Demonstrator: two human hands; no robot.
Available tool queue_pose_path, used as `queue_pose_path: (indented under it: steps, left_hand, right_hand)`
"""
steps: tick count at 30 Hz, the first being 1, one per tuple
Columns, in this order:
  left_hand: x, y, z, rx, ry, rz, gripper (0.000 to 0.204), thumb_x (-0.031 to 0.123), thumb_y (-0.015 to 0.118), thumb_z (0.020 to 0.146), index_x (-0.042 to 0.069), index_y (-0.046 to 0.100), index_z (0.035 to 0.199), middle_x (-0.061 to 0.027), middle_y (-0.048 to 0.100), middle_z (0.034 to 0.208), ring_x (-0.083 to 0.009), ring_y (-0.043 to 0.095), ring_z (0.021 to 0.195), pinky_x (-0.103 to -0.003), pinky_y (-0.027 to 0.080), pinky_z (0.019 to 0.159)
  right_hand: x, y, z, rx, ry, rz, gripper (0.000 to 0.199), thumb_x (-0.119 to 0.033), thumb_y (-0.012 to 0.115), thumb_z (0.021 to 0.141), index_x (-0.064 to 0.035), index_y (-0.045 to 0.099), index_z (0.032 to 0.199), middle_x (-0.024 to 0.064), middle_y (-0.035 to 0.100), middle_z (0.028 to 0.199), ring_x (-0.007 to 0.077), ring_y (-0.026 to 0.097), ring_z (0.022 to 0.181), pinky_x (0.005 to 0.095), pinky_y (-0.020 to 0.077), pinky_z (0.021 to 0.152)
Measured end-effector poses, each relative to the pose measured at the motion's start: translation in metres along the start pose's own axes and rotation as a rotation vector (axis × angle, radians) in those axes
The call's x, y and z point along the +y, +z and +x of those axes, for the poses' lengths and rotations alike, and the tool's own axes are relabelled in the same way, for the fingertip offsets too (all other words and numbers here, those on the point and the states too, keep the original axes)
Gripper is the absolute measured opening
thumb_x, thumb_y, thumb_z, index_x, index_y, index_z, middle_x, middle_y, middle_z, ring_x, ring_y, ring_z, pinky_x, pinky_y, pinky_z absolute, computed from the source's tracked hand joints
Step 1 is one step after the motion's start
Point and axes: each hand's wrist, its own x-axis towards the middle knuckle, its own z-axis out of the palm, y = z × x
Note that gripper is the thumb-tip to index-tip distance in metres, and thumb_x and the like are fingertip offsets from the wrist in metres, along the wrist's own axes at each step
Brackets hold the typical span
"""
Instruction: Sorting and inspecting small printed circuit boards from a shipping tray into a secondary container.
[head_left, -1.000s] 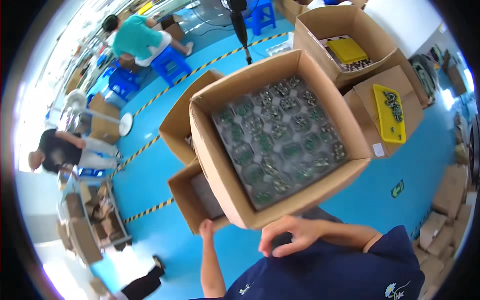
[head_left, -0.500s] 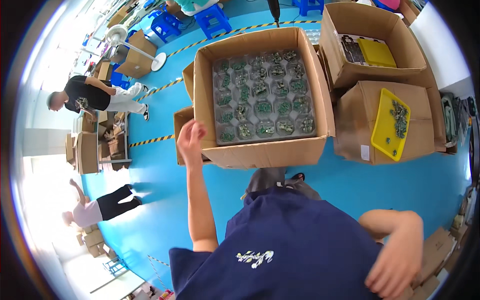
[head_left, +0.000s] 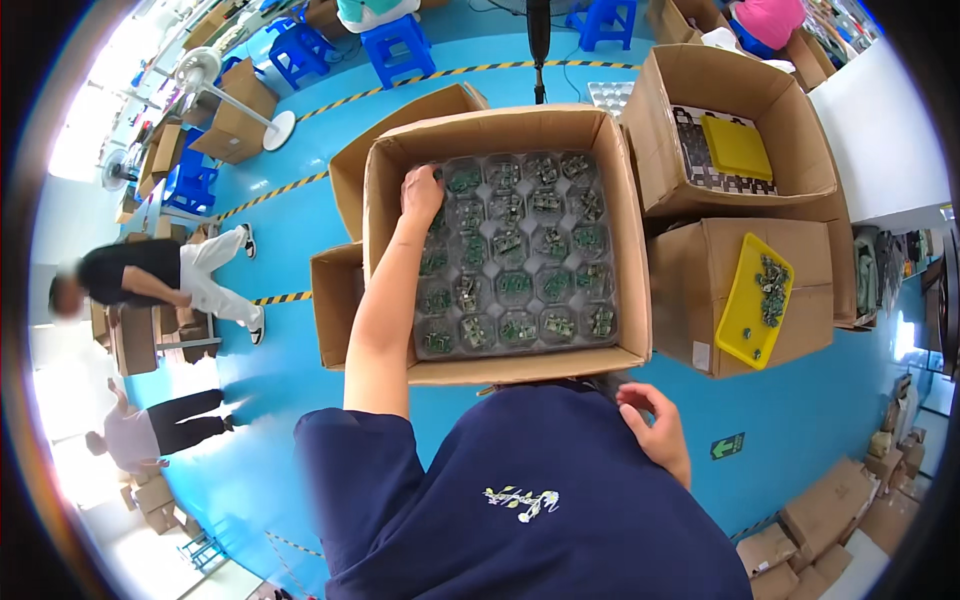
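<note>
A clear plastic tray (head_left: 484, 304) with rows of round-cornered cups lies inside a large open cardboard box (head_left: 500, 373). Small green circuit-board parts (head_left: 515, 283) sit in clusters in the cups. My left hand (head_left: 422, 195) reaches over the box's left wall to the tray's far left corner. Its fingers are curled downward there, and their tips are hidden, so what they hold cannot be made out. Outside the box, by its front right corner, my right hand (head_left: 655, 430) hovers with thumb and bent fingers apart, holding nothing.
At the right, a yellow tray (head_left: 735, 318) with loose parts rests on a closed carton (head_left: 690, 290). Behind it, an open carton (head_left: 650, 150) contains another yellow tray (head_left: 738, 148). More cartons (head_left: 338, 300) flank the left side. Two people stand farther left.
My left hand has moved from outside the box's left wall to the tray's far left corner. My right hand has come inward from the lower right. The view has shifted, placing the box lower.
</note>
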Motion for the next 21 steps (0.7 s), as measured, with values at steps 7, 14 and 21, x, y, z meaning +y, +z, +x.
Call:
queue_pose_path:
  steps: [7,14,21]
  left_hand:
    - [-0.019,-0.003,0.014,-0.222,-0.069,0.117,0.027,0.009,0.068,0.07,0.01,0.068,0.097,-0.0182,0.06,0.107,-0.0354,0.057,0.102,-0.042,0.048,0.088]
    - [0.009,-0.034,0.001,0.169,0.059,-0.15,0.031,-0.008,0.051,0.067,0.005,0.063,0.093,-0.0152,0.059,0.095,-0.034,0.057,0.092,-0.041,0.046,0.082]
    - [0.031,-0.022,-0.001,-0.057,0.148,-0.118,0.023,0.002,0.058,0.077,0.003,0.064,0.1,-0.0171,0.064,0.098,-0.036,0.059,0.093,-0.041,0.047,0.082]
  right_hand:
    - [-0.034,0.014,0.093,-0.249,-0.202,-0.278,0.019,-0.01,0.062,0.085,-0.0013,0.061,0.103,0.0108,0.064,0.092,0.0211,0.064,0.084,0.0296,0.0495,0.078]
    - [-0.066,0.017,0.24,-0.444,-0.383,-0.273,0.021,-0.018,0.059,0.087,-0.0005,0.062,0.099,0.0111,0.064,0.089,0.0206,0.062,0.076,0.031,0.0495,0.07]
    - [-0.063,0.05,0.376,-0.242,-0.507,-0.594,0.025,-0.023,0.059,0.083,-0.0076,0.061,0.103,0.0126,0.062,0.101,0.0333,0.061,0.091,0.0415,0.0494,0.078]
